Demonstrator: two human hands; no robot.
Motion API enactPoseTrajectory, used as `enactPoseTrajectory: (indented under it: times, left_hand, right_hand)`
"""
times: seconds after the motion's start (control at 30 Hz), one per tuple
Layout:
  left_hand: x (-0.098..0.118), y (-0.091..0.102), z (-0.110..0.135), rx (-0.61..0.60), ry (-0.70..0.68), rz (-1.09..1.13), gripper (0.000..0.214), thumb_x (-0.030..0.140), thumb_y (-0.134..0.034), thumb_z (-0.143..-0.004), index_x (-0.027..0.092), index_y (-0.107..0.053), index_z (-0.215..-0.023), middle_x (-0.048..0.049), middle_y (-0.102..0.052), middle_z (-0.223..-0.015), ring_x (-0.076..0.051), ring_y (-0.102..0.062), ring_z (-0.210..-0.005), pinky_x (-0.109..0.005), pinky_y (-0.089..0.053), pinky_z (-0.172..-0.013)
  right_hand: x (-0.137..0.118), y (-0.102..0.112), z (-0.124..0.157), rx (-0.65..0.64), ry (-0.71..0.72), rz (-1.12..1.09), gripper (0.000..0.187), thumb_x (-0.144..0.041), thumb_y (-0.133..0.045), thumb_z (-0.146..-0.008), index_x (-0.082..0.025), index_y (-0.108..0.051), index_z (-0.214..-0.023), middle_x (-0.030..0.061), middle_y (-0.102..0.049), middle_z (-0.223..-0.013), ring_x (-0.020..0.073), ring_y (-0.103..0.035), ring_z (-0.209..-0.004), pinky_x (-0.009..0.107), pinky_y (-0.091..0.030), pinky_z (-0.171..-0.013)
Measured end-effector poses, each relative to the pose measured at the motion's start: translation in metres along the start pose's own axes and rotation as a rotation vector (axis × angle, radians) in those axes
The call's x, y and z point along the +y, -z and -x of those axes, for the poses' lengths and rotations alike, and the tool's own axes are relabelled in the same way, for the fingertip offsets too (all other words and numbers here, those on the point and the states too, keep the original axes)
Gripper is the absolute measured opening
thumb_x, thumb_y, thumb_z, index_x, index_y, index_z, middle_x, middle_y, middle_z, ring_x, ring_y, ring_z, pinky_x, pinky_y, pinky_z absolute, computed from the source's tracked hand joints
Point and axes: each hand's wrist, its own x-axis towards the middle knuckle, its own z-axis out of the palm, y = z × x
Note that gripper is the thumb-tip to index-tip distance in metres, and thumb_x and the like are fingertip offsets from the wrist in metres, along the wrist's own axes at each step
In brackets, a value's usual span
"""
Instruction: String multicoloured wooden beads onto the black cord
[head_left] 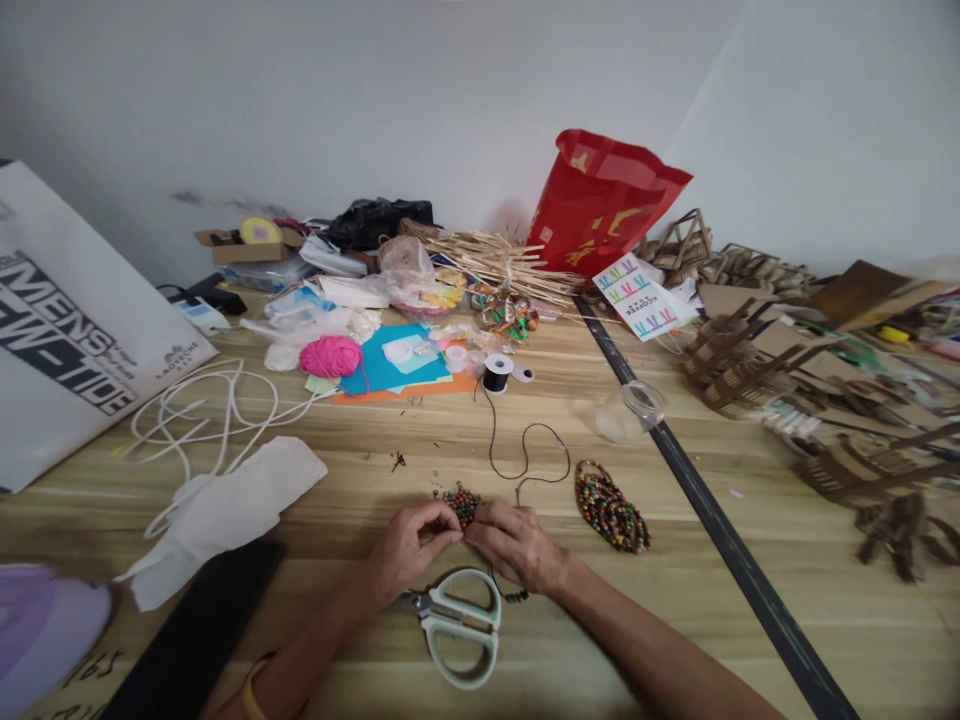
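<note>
Just in front of a small pile of mixed coloured beads (460, 499), my two hands meet almost fingertip to fingertip. My left hand (417, 543) is closed in a pinch; whatever lies between thumb and forefinger is too small to name. My right hand (519, 543) has its fingers pressed together on a thin black cord (527, 478), which runs back to a spool (497, 373). Below that hand, several beads (517, 597) sit threaded on the cord. Scissors with pale green handles (461, 628) lie near my left wrist. Finished-looking bead strings (611, 508) are heaped to the right.
Pink yarn (331, 355), blue paper (394, 362) and plastic bags lie farther back. A white cable (225, 420) loops at the left beside a white cloth (247, 510). A red bag (604, 205) stands at the wall; small woven baskets (739, 375) crowd the right.
</note>
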Motion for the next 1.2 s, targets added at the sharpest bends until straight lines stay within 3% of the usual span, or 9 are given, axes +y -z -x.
enactPoseTrajectory:
  times: [0.33, 0.6, 0.8, 0.97, 1.2]
  left_hand:
    - [0.000, 0.000, 0.000, 0.008, -0.018, -0.005, 0.014, 0.024, -0.056, -0.075, 0.015, -0.061, -0.066, -0.0019, -0.063, -0.065, -0.015, -0.057, -0.065, -0.024, -0.044, -0.065]
    - [-0.005, 0.016, -0.004, 0.063, 0.011, 0.008, 0.010, 0.022, -0.058, -0.075, 0.015, -0.063, -0.068, -0.0018, -0.066, -0.067, -0.015, -0.060, -0.066, -0.024, -0.047, -0.065]
    - [-0.005, 0.025, -0.005, 0.009, -0.056, -0.130, 0.008, 0.014, -0.060, -0.072, 0.014, -0.067, -0.067, -0.0028, -0.066, -0.067, -0.015, -0.060, -0.065, -0.023, -0.045, -0.062]
    - [-0.009, 0.018, -0.002, -0.055, -0.094, -0.269, 0.012, 0.005, -0.060, -0.071, 0.014, -0.067, -0.069, -0.0013, -0.062, -0.068, -0.013, -0.057, -0.063, -0.021, -0.044, -0.060]
    - [-0.010, 0.013, -0.001, -0.080, -0.136, -0.526, 0.011, 0.005, -0.066, -0.071, 0.016, -0.067, -0.072, -0.0008, -0.063, -0.071, -0.014, -0.058, -0.068, -0.023, -0.044, -0.065]
  right_hand:
    - [-0.004, 0.001, -0.001, 0.027, -0.046, -0.006, 0.016, -0.018, -0.041, -0.096, -0.015, -0.057, -0.092, 0.0042, -0.059, -0.074, 0.0125, -0.051, -0.063, 0.023, -0.036, -0.050]
    - [0.003, -0.002, 0.004, 0.065, -0.238, -0.090, 0.018, -0.023, -0.041, -0.097, -0.017, -0.055, -0.089, 0.0049, -0.059, -0.078, 0.0134, -0.054, -0.070, 0.023, -0.042, -0.059]
    - [0.004, -0.003, 0.004, 0.058, -0.269, -0.134, 0.016, -0.023, -0.042, -0.096, -0.017, -0.056, -0.090, 0.0049, -0.059, -0.078, 0.0132, -0.054, -0.070, 0.023, -0.042, -0.059]
    - [0.005, -0.003, 0.004, 0.050, -0.288, -0.140, 0.017, -0.024, -0.041, -0.096, -0.018, -0.056, -0.090, 0.0056, -0.059, -0.080, 0.0134, -0.054, -0.071, 0.023, -0.042, -0.060]
    - [0.004, -0.001, 0.001, 0.058, -0.281, -0.175, 0.017, -0.023, -0.041, -0.096, -0.018, -0.056, -0.089, 0.0057, -0.059, -0.079, 0.0139, -0.055, -0.071, 0.024, -0.043, -0.060]
